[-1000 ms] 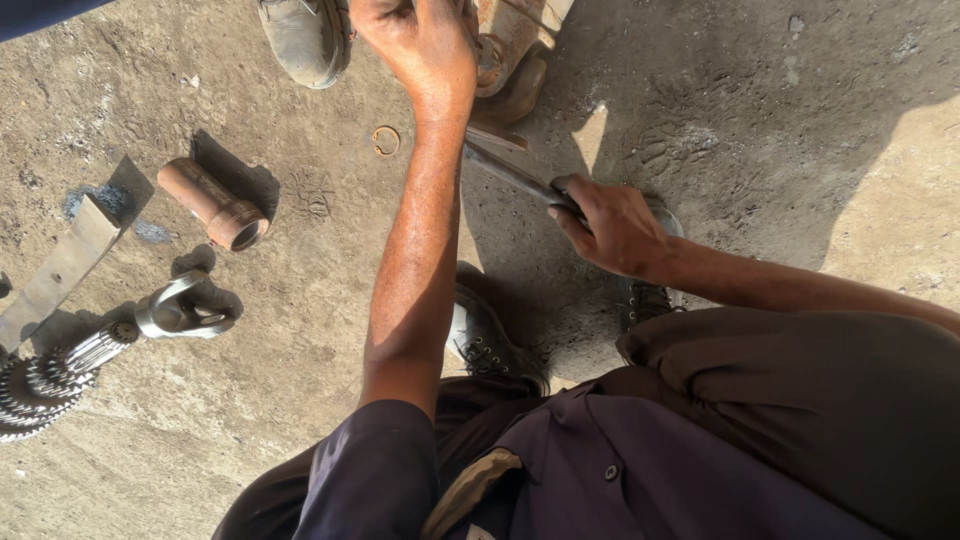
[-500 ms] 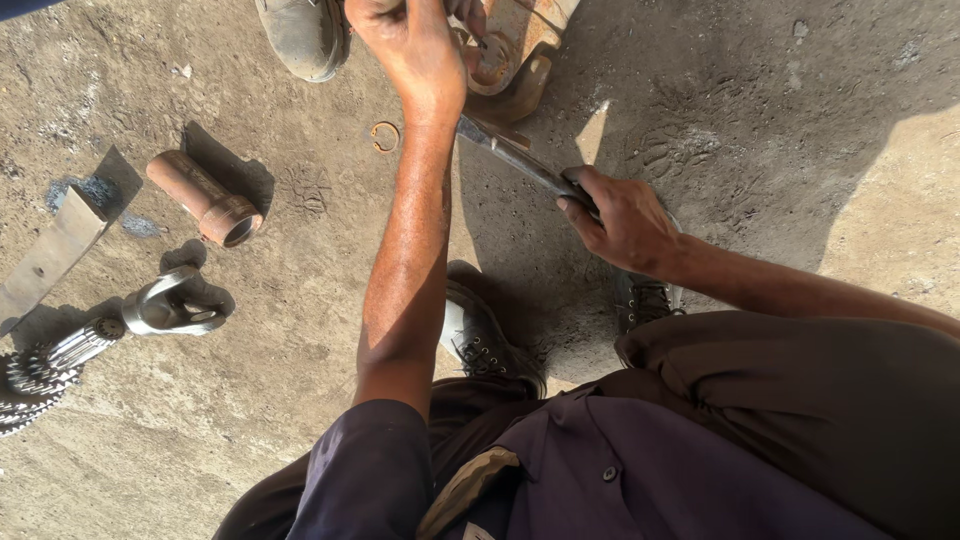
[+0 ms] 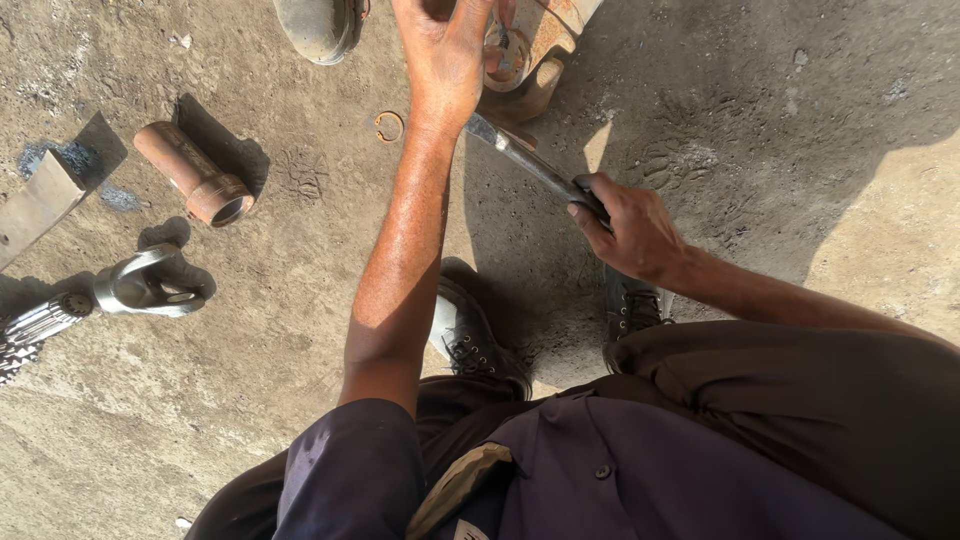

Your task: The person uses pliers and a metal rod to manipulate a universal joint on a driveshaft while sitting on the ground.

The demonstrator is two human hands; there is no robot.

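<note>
Left hand [image 3: 442,60] reaches to twelve o'clock, resting on a rusty metal housing [image 3: 540,40]; its grip cannot be told. Right hand [image 3: 630,225] is clenched around a dark steel bar [image 3: 520,155], angled toward that housing.

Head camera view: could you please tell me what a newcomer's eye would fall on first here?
The outstretched left hand at top centre grips a rusty metal part on the ground, while the right hand at centre right holds a long metal tool angled up towards it. At left on the dusty concrete lie a rusty tube and, below it, a shiny yoke shaft; a small snap ring lies beside the left wrist.
</note>
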